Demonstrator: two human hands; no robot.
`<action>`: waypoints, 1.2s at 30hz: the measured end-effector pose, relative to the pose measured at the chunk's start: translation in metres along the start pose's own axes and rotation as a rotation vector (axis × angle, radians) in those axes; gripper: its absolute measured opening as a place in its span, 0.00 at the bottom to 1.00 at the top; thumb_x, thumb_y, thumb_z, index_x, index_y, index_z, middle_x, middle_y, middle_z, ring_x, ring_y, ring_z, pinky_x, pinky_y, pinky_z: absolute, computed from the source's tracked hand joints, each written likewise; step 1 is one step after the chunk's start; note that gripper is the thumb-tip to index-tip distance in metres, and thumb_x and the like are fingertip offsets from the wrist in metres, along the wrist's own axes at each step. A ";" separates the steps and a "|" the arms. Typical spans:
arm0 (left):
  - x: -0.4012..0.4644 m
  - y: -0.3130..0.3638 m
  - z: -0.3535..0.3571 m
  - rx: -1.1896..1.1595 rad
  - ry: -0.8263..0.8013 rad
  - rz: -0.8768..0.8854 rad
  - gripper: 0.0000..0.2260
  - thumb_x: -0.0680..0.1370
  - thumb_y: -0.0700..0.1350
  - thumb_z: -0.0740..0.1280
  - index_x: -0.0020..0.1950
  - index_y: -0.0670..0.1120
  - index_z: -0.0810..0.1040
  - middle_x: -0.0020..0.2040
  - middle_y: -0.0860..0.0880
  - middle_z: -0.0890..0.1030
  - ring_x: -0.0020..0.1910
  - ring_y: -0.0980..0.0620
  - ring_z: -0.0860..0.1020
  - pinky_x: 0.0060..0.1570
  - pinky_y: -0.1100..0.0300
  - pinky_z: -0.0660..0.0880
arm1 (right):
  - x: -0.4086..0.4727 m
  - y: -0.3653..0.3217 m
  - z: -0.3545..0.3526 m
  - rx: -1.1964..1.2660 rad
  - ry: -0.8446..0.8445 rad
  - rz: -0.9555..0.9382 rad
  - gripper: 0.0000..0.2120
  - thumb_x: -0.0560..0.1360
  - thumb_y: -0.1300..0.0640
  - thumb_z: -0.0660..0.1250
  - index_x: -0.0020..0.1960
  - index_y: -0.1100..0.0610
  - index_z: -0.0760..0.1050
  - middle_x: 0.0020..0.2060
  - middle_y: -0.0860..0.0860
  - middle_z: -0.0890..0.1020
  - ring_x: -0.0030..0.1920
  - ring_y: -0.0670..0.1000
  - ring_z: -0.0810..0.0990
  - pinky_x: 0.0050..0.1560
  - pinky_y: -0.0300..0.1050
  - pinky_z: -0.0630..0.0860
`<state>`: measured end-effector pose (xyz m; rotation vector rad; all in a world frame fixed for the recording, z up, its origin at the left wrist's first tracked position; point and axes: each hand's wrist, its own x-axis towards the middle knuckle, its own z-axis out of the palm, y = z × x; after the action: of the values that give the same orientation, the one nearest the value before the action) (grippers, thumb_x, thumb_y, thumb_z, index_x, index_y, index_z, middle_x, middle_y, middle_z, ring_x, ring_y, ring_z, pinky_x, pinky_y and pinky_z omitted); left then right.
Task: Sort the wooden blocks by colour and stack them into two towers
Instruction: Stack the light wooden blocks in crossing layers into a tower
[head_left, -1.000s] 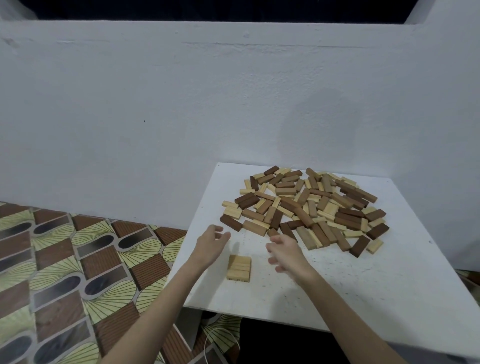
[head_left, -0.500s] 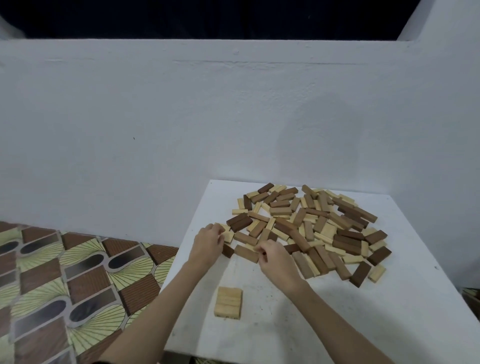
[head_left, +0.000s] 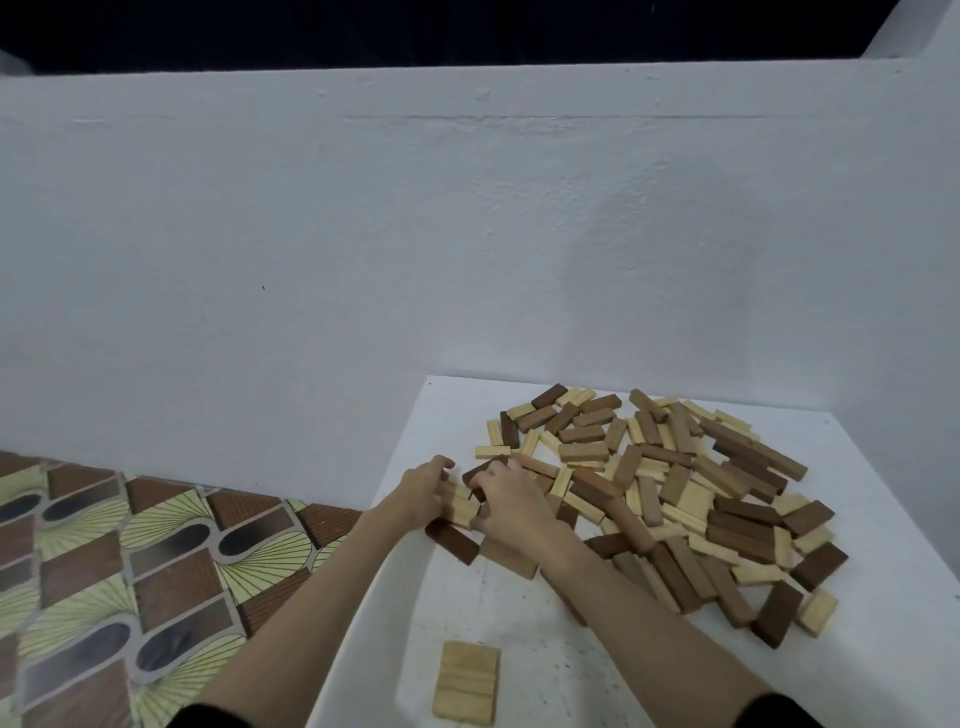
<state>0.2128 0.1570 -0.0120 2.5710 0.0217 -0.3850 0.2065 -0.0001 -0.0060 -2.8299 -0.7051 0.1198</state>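
White table (head_left: 519, 623) against a white wall carries a loose pile of blocks (head_left: 665, 499), light and dark mixed, with a light base layer (head_left: 466, 682) at the near edge. Left hand (head_left: 422, 491) and right hand (head_left: 511, 506) both pinch light blocks (head_left: 460, 504) at the pile's near-left edge; pulling them out could knock the dark block (head_left: 451, 540) off the table's left side.

We see the surface (head_left: 597, 665) set against the wall (head_left: 467, 234), with the floor (head_left: 130, 561) to its left. The heap of blocks (head_left: 675, 493) lies on its far right part. Our left hand (head_left: 423, 491) and right hand (head_left: 511, 501) meet at the heap's left edge. A small layer of blocks (head_left: 466, 682) lies alone near the front edge.
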 end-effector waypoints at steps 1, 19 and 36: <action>0.000 -0.001 -0.001 -0.030 -0.013 -0.005 0.26 0.75 0.36 0.66 0.71 0.44 0.62 0.66 0.44 0.71 0.62 0.46 0.70 0.59 0.58 0.71 | 0.004 0.000 -0.001 -0.028 -0.028 -0.005 0.24 0.74 0.50 0.68 0.67 0.56 0.70 0.62 0.54 0.72 0.64 0.56 0.66 0.61 0.48 0.66; -0.014 0.003 -0.002 0.223 0.053 0.084 0.42 0.67 0.49 0.75 0.73 0.44 0.53 0.63 0.49 0.73 0.63 0.46 0.68 0.62 0.53 0.66 | 0.007 -0.006 -0.009 -0.095 -0.108 -0.057 0.25 0.73 0.49 0.68 0.68 0.55 0.70 0.64 0.56 0.68 0.65 0.57 0.63 0.63 0.51 0.64; -0.088 0.078 0.027 -0.014 0.244 0.267 0.40 0.64 0.54 0.77 0.68 0.43 0.62 0.56 0.47 0.75 0.55 0.46 0.73 0.53 0.52 0.72 | -0.095 0.013 -0.022 1.323 0.168 0.570 0.10 0.77 0.64 0.66 0.57 0.61 0.75 0.52 0.59 0.80 0.43 0.56 0.82 0.41 0.46 0.81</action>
<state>0.1283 0.0818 0.0297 2.5477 -0.2269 0.0287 0.1319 -0.0604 0.0147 -1.6190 0.2358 0.2938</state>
